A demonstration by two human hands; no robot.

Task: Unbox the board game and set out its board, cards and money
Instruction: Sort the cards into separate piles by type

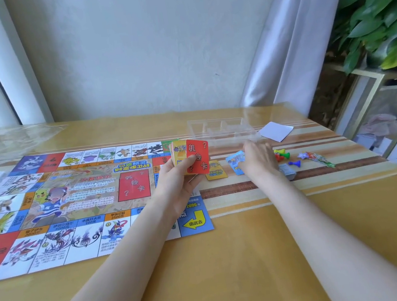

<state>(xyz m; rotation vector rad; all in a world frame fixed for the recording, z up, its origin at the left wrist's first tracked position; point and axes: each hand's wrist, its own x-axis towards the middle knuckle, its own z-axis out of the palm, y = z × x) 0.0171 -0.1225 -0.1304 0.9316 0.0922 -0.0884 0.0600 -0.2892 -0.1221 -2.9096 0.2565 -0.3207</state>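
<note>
Colourful paper game board (74, 205) lies spread flat on my yellow wooden table (255, 256), reaching from 9 o'clock to the middle. My left hand (178, 177) grips a fanned stack of cards (191, 157) above the board's right edge, thumb curled across the front red card, which is marked with question marks. My right hand (258, 159), at about 1 o'clock, rests palm down with its fingers on a blue card pile (235, 162) on the striped table runner (318, 160); whether it pinches a card I cannot tell. Between my two hands a yellow card pile (216, 170) lies on the runner. Just right of my right hand stand small plastic pawns (284, 156) in red, green, yellow and blue. A clear plastic tray (220, 129) sits at 12 o'clock, with a white paper sheet (276, 130) beside it.
</note>
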